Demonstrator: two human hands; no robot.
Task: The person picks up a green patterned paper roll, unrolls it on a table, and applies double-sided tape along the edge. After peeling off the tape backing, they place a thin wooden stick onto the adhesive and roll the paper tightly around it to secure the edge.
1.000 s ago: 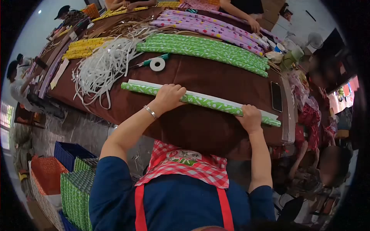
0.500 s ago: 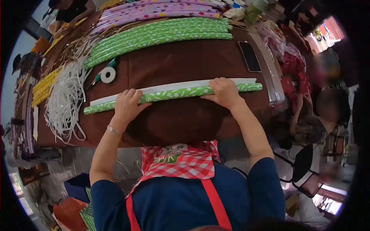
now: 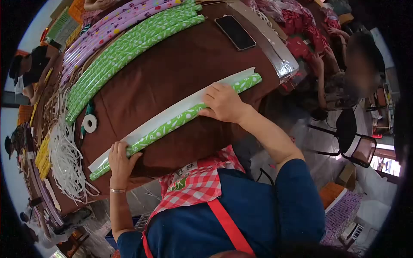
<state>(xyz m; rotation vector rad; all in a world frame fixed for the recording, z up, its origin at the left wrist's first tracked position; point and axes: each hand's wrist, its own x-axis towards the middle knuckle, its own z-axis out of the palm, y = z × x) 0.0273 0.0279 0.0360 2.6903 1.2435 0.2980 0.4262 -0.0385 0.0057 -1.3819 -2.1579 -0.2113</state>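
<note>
A roll of green wrapping paper (image 3: 170,126) with a white pattern lies slantwise on the brown cloth, its white inner side showing as a loose strip along the far edge. Near its lower left end, my left hand (image 3: 120,163) grips it, fingers over the top and thumb on the near side. My right hand (image 3: 224,103) holds the roll the same way toward its upper right end. A stretch of the roll shows between the two hands, and both ends stick out past them.
Finished-looking green rolls (image 3: 129,58) and purple patterned rolls (image 3: 116,30) lie at the back left. A tape roll (image 3: 89,123), a heap of white strips (image 3: 66,161) and a phone (image 3: 235,32) are on the brown cloth (image 3: 150,81). Other people's hands (image 3: 329,53) handle red material at right.
The view has turned, so the roll now slants up to the right. More of the white inner side shows along the roll, and my hands stay on it.
</note>
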